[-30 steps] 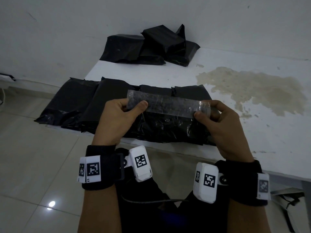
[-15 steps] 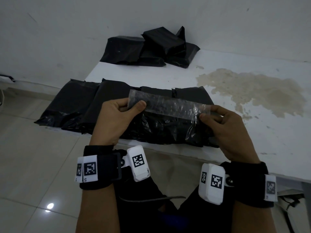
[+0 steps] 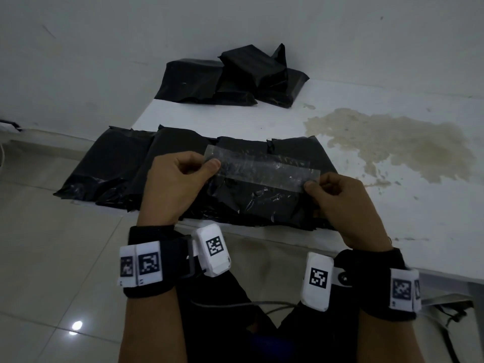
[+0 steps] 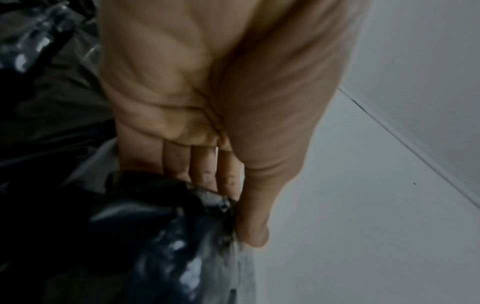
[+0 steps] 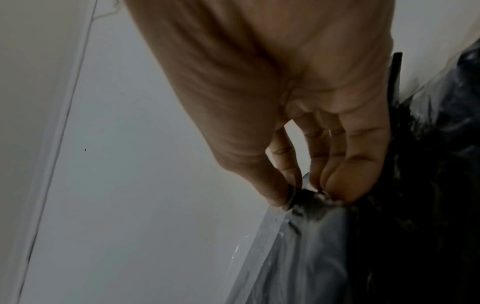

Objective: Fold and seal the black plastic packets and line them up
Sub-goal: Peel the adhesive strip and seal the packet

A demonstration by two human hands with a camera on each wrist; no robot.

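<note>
A black plastic packet [image 3: 262, 203] lies at the near edge of the white table [image 3: 392, 205], its clear glossy flap strip [image 3: 262, 167] held up across its top. My left hand [image 3: 183, 176] pinches the strip's left end between thumb and fingers. My right hand [image 3: 337, 200] pinches its right end. In the left wrist view the left hand [image 4: 233, 205] grips the black packet [image 4: 155, 236] and the strip. In the right wrist view the right hand [image 5: 298, 195] pinches the clear strip [image 5: 272, 246] at its corner.
Several black packets [image 3: 115, 166] lie in a row along the table's left near edge, partly overhanging. A loose pile of black packets [image 3: 235, 79] sits at the far edge against the wall. A brown stain [image 3: 387, 142] marks the table at right. Tiled floor lies below left.
The right hand has drawn down and to the right along the strip, which now lies flatter and more stretched over the packet. The left hand keeps its pinch.
</note>
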